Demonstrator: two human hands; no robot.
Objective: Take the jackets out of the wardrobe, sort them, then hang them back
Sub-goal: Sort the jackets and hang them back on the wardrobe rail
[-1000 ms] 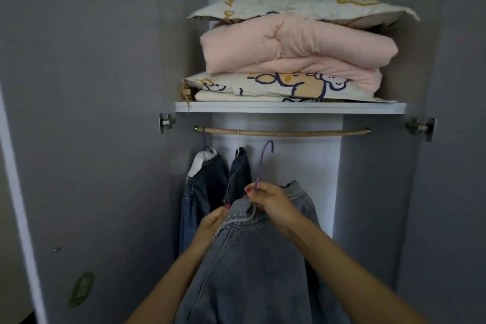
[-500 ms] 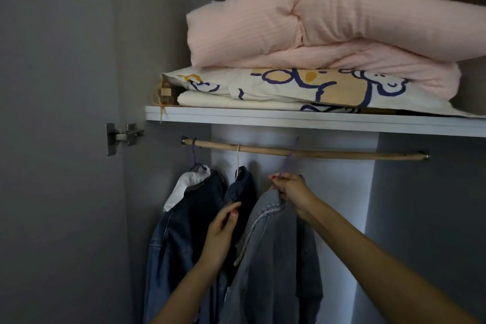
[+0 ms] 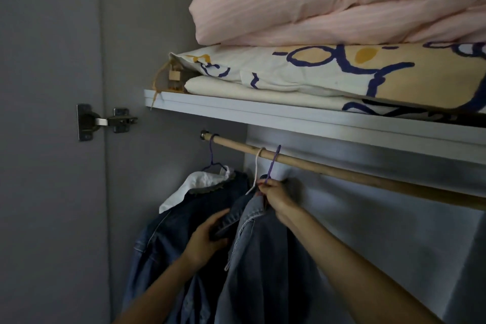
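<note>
Up top, right hand pinches purple hanger on rod — left hand grips dark jacket's collar.

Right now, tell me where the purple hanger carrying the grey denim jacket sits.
In the head view its hook is over the wooden rod, just right of the white hanger, with the right hand pinching its neck.

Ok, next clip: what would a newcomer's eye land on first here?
Probably the pink striped duvet piled on the shelf, above a cream pillow with blue cartoon lines. Below, the right hand pinches a purple hanger hooked on the wooden rail, carrying a grey-blue denim jacket. The left hand holds the collar of the dark denim jacket beside it.
</note>
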